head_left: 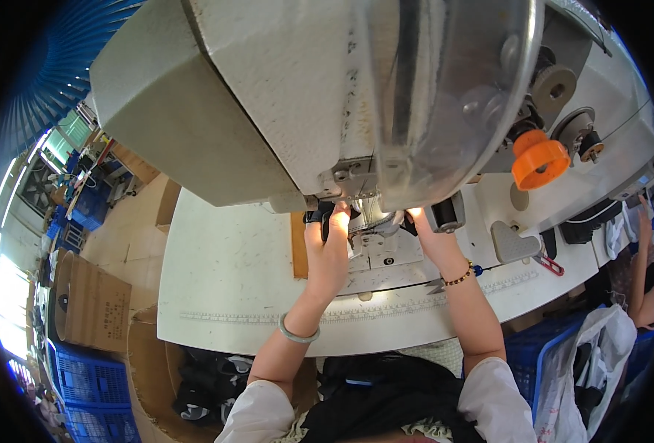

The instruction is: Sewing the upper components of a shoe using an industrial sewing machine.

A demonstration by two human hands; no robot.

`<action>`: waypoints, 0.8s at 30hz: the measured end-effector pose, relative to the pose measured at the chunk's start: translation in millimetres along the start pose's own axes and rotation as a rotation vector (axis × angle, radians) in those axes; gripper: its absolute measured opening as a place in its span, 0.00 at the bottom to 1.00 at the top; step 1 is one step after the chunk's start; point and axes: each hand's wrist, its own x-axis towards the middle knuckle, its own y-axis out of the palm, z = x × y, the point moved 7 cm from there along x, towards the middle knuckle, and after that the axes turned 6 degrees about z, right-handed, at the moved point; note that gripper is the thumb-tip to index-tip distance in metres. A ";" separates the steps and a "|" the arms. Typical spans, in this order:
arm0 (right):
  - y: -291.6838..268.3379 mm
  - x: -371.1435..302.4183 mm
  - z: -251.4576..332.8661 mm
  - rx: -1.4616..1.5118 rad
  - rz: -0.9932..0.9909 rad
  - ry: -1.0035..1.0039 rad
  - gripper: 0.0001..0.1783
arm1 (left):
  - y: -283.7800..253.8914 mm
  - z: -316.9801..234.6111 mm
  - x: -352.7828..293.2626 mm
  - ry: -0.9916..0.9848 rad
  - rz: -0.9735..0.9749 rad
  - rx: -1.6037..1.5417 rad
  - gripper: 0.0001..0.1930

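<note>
A large grey-white sewing machine [260, 96] fills the upper middle, its lit needle area above a metal plate [397, 255]. Left of the needle, my left hand [328, 251] is closed on a piece of black fabric [314, 215], thumb pointing forward. On the other side, my right hand [432, 238] reaches in beside the presser foot, its fingers largely behind the machine's clear guard [445, 103]. Black material [409, 224] shows at its fingertips, so it seems to grip the same piece. The stretch between the hands is mostly hidden by the machine.
A ruler strip [268, 315] runs along the white table [209, 266]. A red-handled tool [551, 264] lies right, near a grey heart-shaped piece [515, 242]. Below left stands a carton [146, 362] of dark pieces; blue crates [91, 376] flank it. Another person's arm [643, 273] shows far right.
</note>
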 end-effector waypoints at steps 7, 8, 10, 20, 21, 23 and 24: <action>8.0 -3.2 22.7 0.130 0.096 -0.167 0.06 | -1.1 6.5 4.5 -0.013 0.053 -0.110 0.05; 6.9 -2.0 17.7 0.148 0.072 -0.118 0.05 | -1.5 6.6 4.6 -0.018 0.066 -0.102 0.05; 4.7 -0.2 10.4 0.165 0.048 -0.069 0.04 | -2.4 5.2 4.9 -0.024 0.079 -0.083 0.05; 0.6 3.2 1.6 0.038 0.044 -0.098 0.03 | 0.4 5.3 4.9 -0.084 0.005 0.001 0.07; -0.1 3.1 1.4 -0.024 0.027 -0.073 0.03 | -0.7 5.6 4.4 -0.087 0.006 0.002 0.07; 1.1 2.7 7.9 0.005 0.040 -0.125 0.05 | -1.7 5.0 4.4 -0.080 0.006 0.012 0.08; 0.4 3.1 8.6 0.012 0.030 -0.111 0.05 | -1.6 3.2 4.6 -0.061 0.014 0.017 0.08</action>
